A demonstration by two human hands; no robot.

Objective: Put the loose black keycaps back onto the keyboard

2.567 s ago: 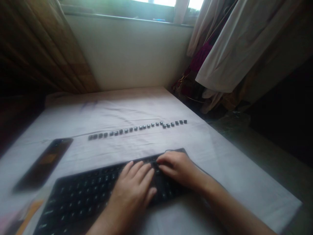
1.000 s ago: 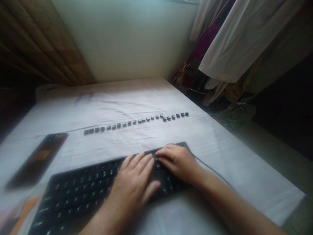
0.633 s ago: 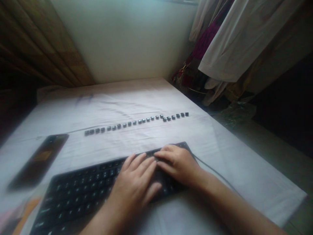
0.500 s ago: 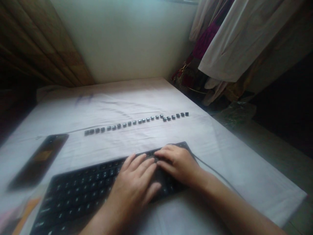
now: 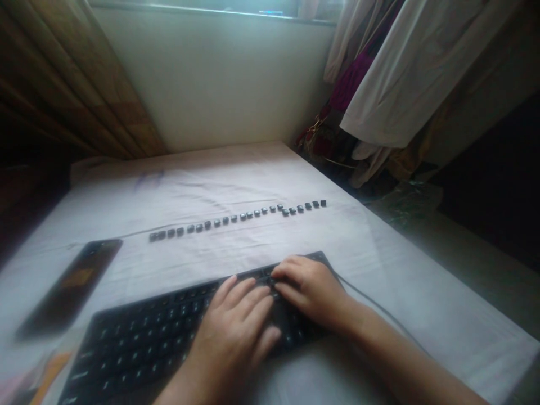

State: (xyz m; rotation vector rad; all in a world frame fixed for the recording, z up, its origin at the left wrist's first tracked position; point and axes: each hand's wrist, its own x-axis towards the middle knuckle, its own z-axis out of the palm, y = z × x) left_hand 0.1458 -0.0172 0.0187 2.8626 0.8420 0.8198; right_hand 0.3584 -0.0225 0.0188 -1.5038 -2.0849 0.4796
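A black keyboard (image 5: 145,323) lies at a slant in front of me, partly covered by both hands. My left hand (image 5: 238,318) rests across its middle with the fingers stretched out and the thumb apart. Close to those fingertips, my right hand (image 5: 314,287) is over the right part of the keyboard. Its thumb and fingers are drawn together in a pinch at the keys; whatever is between them is too small and hidden to make out. Beyond the keyboard, several loose black keycaps (image 5: 225,220) form a long, slightly broken row on the white cloth.
A dark phone (image 5: 71,284) lies left of the keyboard, with a thin cable (image 5: 139,232) behind it. The keyboard's cord (image 5: 375,304) runs off to the right. White cloth (image 5: 202,180) covers the surface. Clothes (image 5: 379,95) hang at the right; a curtain (image 5: 113,101) hangs at the left.
The view has tipped up slightly, so everything sits a little lower and the window edge shows. Both hands keep nearly the same place on the keyboard.
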